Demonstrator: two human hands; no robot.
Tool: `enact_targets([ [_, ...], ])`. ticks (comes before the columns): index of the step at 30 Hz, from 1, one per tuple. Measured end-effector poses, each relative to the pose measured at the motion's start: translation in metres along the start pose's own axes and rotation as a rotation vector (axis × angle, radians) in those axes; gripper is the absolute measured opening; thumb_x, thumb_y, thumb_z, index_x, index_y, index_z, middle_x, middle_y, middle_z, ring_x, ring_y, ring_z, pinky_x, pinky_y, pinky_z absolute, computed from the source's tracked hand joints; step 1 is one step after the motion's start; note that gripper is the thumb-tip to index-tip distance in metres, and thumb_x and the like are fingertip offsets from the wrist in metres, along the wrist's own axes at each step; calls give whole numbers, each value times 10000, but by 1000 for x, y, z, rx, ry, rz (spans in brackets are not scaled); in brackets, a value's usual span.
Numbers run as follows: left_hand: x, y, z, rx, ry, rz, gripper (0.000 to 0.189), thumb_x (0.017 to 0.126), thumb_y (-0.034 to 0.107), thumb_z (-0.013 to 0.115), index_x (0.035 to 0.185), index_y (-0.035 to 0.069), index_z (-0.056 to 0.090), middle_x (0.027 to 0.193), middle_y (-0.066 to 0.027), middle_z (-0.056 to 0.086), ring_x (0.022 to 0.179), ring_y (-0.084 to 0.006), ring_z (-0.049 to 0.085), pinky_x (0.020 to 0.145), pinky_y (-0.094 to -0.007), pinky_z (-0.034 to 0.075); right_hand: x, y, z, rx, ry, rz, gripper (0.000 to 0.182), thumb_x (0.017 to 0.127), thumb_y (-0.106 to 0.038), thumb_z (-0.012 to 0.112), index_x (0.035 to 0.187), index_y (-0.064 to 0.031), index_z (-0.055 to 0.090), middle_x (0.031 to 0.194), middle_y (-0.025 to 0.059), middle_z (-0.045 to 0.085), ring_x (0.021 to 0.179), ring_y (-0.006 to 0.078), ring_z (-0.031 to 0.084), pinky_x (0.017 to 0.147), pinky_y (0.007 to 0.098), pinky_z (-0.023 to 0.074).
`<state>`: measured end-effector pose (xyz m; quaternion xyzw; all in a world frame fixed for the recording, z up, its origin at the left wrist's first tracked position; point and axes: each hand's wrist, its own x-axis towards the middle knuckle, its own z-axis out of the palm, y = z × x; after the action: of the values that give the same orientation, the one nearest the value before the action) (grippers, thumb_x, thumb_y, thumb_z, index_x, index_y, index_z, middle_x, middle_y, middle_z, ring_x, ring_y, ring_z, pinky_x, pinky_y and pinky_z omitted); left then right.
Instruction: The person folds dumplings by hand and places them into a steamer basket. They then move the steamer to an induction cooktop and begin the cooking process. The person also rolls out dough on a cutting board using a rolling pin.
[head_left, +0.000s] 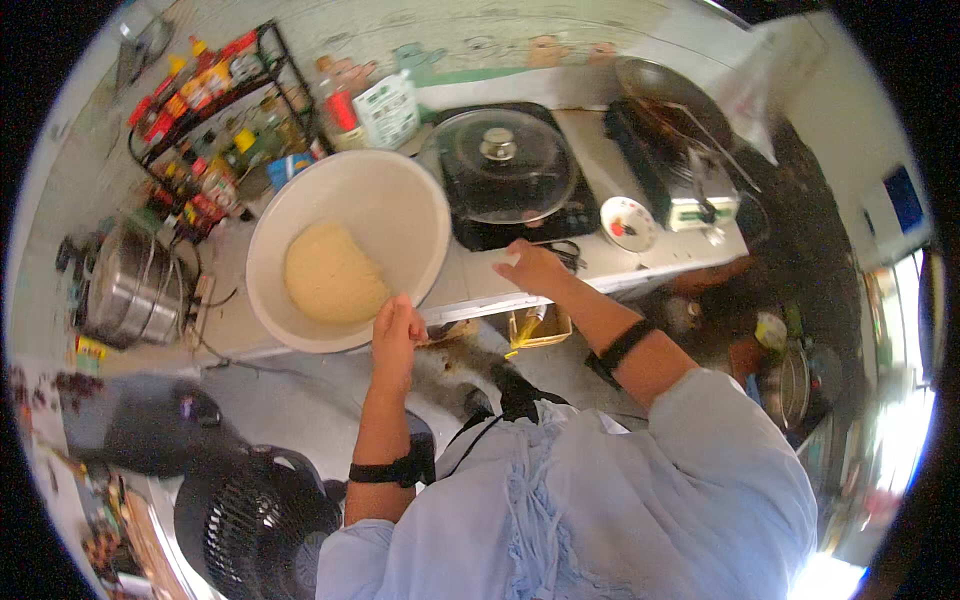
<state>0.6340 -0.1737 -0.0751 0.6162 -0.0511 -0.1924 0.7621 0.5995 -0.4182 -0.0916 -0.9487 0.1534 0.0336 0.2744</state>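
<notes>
A large white basin (360, 187) sits at the counter's front edge, tilted in my view. Inside it lies a pale yellow lump of dough (334, 274). My left hand (397, 326) grips the basin's near right rim, fingers curled, close to the dough's edge. Over the counter to the right, my right hand (532, 270) is empty, its thumb and fingers apart. Just beyond that hand is a black induction cooker (480, 238) bearing a pan with a glass lid (499, 180). Black looped handles, perhaps scissors (566, 255), lie partly hidden beside the right hand.
A patterned small bowl (628, 225) stands right of the cooker, near a gas stove (697, 199) and a wok (667, 97). Bottles fill a black rack (217, 101) at left, above a steel pot (135, 285). A black fan (255, 525) stands behind left.
</notes>
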Motion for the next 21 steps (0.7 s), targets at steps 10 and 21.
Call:
enact_targets([
  [10, -31, 10, -53, 53, 361, -21, 222, 868, 276, 467, 742, 99, 420, 605, -11, 415, 567, -129, 429, 547, -261, 375, 89, -8, 55, 148, -134, 31, 389, 705, -388, 639, 699, -19, 514, 632, 130, 578, 507, 198, 579, 509, 338, 461],
  [21, -11, 14, -16, 135, 444, -37, 251, 881, 218, 445, 667, 88, 435, 565, -1, 419, 541, -86, 392, 530, -231, 322, 73, -5, 84, 512, -441, 58, 291, 801, -273, 572, 797, 6, 489, 518, 109, 542, 426, 169, 550, 386, 299, 447],
])
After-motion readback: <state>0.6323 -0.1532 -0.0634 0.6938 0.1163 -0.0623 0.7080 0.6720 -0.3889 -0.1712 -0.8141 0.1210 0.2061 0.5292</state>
